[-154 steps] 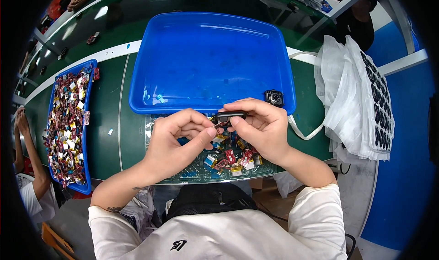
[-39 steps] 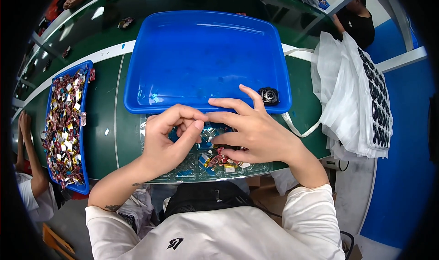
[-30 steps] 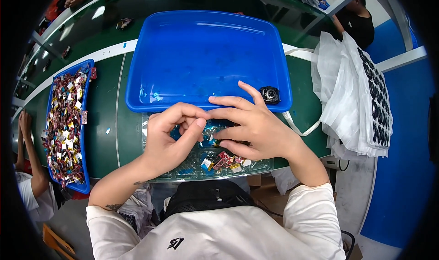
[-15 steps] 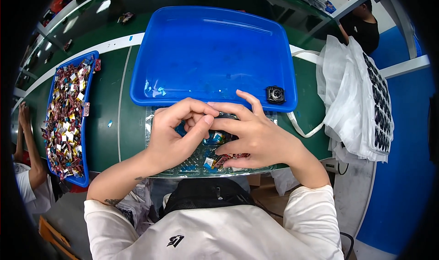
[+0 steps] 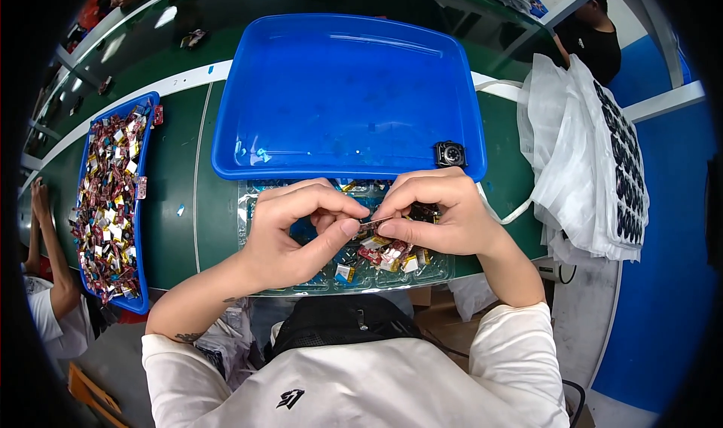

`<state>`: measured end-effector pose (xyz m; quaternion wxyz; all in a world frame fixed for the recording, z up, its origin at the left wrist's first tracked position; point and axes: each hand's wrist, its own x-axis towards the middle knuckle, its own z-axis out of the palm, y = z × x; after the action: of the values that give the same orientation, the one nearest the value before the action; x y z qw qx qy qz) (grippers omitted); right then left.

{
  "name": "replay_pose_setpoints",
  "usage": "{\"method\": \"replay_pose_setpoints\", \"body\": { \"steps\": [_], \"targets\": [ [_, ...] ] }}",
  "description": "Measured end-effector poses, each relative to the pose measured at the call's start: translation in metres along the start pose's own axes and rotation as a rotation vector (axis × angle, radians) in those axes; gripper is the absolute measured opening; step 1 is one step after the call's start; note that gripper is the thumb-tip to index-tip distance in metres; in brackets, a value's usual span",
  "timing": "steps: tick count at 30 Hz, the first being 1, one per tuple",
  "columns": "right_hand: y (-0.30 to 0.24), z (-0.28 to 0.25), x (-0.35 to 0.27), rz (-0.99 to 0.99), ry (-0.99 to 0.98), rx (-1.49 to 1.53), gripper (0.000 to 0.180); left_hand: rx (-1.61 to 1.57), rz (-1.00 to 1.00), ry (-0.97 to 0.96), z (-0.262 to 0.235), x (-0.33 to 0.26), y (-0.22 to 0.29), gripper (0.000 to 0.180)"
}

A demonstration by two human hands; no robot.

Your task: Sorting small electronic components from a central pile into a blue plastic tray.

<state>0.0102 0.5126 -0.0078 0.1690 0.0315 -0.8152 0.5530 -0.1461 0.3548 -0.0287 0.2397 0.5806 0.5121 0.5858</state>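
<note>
Thin, flat silvery strip is now pinched between your two hands above the clear plastic compartment tray of small coloured parts. Half a second ago your right hand lay spread over the tray; now it has curled shut on the strip, meeting your left hand, also closed on it. Nearby, the big blue plastic tray and small black camera-like cube are unmoved.

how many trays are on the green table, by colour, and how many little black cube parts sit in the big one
blue trays: 2, the big one ahead of the hands and a narrow one of small parts at far left
clear trays: 1, the gridded tray under the left hand and right hand
black cube parts: 1
total: 4
</note>
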Motion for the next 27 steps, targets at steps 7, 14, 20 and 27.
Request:
{"method": "replay_pose_setpoints", "body": {
  "steps": [7, 14, 20, 27],
  "targets": [
    [0.0021, -0.0016, -0.0012, 0.051, -0.005, 0.024, 0.007, -0.004, 0.025, 0.003, 0.0004, 0.0015, -0.0004, 0.009],
    [0.0017, 0.0005, 0.0004, 0.001, 0.053, -0.036, 0.006, 0.109, -0.014, 0.047, 0.0011, 0.0015, -0.0009, 0.006],
    [0.0021, 0.0060, -0.0001, -0.052, 0.148, -0.230, 0.007, 0.175, -0.110, 0.020, 0.0032, -0.0008, -0.0033, 0.003],
    [-0.0001, 0.0073, -0.0032, 0.050, 0.153, -0.055, 0.008, 0.190, -0.046, 0.101, 0.0041, 0.0036, 0.0037, 0.013]
  ]
}}
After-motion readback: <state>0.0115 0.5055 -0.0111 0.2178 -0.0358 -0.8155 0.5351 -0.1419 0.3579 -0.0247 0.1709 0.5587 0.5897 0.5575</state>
